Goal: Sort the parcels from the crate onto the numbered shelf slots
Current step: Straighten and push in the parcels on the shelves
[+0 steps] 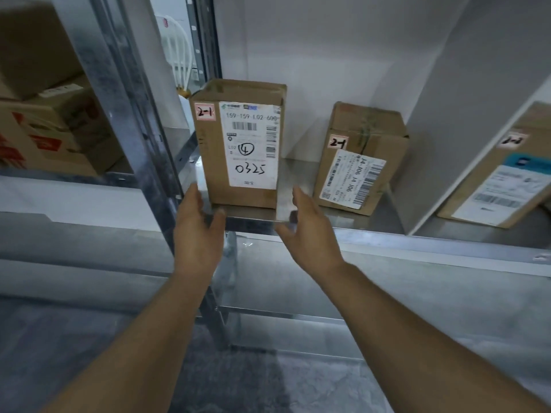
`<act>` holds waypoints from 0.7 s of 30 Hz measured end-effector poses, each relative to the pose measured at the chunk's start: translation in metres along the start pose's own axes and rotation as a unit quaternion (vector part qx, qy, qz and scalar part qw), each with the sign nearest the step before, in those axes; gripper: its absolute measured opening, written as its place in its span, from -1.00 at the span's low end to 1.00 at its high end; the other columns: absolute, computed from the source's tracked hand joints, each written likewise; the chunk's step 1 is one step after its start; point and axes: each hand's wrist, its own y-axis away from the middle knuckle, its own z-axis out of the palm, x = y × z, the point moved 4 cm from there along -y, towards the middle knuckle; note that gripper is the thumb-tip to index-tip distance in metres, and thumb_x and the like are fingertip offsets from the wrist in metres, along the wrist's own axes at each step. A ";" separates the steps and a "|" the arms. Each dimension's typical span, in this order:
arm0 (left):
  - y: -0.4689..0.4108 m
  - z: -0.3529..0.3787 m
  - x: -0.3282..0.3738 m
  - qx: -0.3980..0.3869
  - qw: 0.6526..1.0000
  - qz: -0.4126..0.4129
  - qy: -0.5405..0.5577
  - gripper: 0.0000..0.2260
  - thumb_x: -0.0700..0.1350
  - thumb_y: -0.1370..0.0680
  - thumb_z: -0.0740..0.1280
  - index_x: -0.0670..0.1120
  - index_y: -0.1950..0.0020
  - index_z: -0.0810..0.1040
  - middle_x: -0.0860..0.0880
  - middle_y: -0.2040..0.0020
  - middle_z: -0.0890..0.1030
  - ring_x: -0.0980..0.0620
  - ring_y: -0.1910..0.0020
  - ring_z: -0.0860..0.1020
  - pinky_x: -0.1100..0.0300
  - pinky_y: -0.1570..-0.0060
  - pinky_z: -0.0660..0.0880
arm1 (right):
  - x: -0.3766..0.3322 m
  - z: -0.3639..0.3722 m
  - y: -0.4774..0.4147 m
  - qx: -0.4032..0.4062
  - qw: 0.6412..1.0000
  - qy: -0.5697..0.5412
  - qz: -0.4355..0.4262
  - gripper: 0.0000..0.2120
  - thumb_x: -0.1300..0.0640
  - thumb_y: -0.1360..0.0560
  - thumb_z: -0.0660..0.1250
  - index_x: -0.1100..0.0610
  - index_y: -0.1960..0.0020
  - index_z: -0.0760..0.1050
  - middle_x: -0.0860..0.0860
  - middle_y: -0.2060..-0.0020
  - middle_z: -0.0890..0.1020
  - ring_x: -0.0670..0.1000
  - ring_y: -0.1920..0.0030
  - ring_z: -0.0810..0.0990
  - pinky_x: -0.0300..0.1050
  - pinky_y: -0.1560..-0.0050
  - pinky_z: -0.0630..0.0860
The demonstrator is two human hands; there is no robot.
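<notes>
- An upright parcel, a brown carton, stands on the metal shelf near its front edge. Its white shipping label faces out, with "0325" and a circled 4 handwritten on it and a small tag reading "2-1" at the top left corner.
- The left hand is raised in front of the parcel's lower left corner. Its fingers are straight and loose and hold nothing.
- The right hand is at the parcel's lower right corner. Its fingers are also spread open and empty, and a thin strip of shelf shows between them and the carton.
- Motion blur makes it unclear whether the left fingertips touch the carton.
- A second parcel sits to the right in the same bay, well apart from the first and set further back. It is turned slightly and carries its own "2-1" tag and a slanted label.
- A white divider closes that bay on the right.
- Beyond the divider lies a third parcel, whose tag is too blurred to read.
- A grey metal post stands just left of the upright parcel and bounds the bay on that side.
- More brown cartons with red print are stacked behind the post in the neighbouring bay.
- A white wire object shows behind the shelving, above the parcel's left top corner.
</notes>
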 end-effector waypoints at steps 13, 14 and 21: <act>0.029 0.114 0.047 -0.147 0.983 0.091 -0.061 -0.45 -0.14 -0.58 0.31 0.00 -0.53 0.18 0.00 -0.48 0.30 0.01 -0.43 0.32 0.02 -0.39 0.34 | 0.064 -0.089 0.029 0.114 0.990 0.038 0.075 -0.31 0.23 -0.52 0.36 0.17 -0.53 0.07 0.11 -0.43 0.27 0.08 -0.41 0.30 -0.18 -0.35 0.27; 0.022 0.123 0.047 -0.153 0.983 0.080 -0.067 -0.43 -0.14 -0.58 0.31 0.02 -0.54 0.15 -0.01 -0.49 0.28 -0.01 -0.45 0.30 -0.01 -0.40 0.33 | 0.068 -0.089 0.025 0.112 0.990 0.024 0.082 -0.31 0.24 -0.53 0.35 0.17 -0.53 0.06 0.10 -0.45 0.24 0.06 -0.44 0.24 -0.26 -0.34 0.19; 0.007 0.149 0.051 -0.179 0.979 0.062 -0.069 -0.54 -0.22 -0.57 0.30 0.09 -0.40 0.29 0.05 -0.37 0.47 0.01 -0.28 0.51 0.12 -0.23 0.46 | 0.087 -0.093 -0.001 0.101 0.986 -0.086 0.100 -0.37 0.35 -0.49 0.31 0.07 -0.47 0.16 0.00 -0.38 0.41 0.00 -0.36 0.38 -0.35 -0.19 0.26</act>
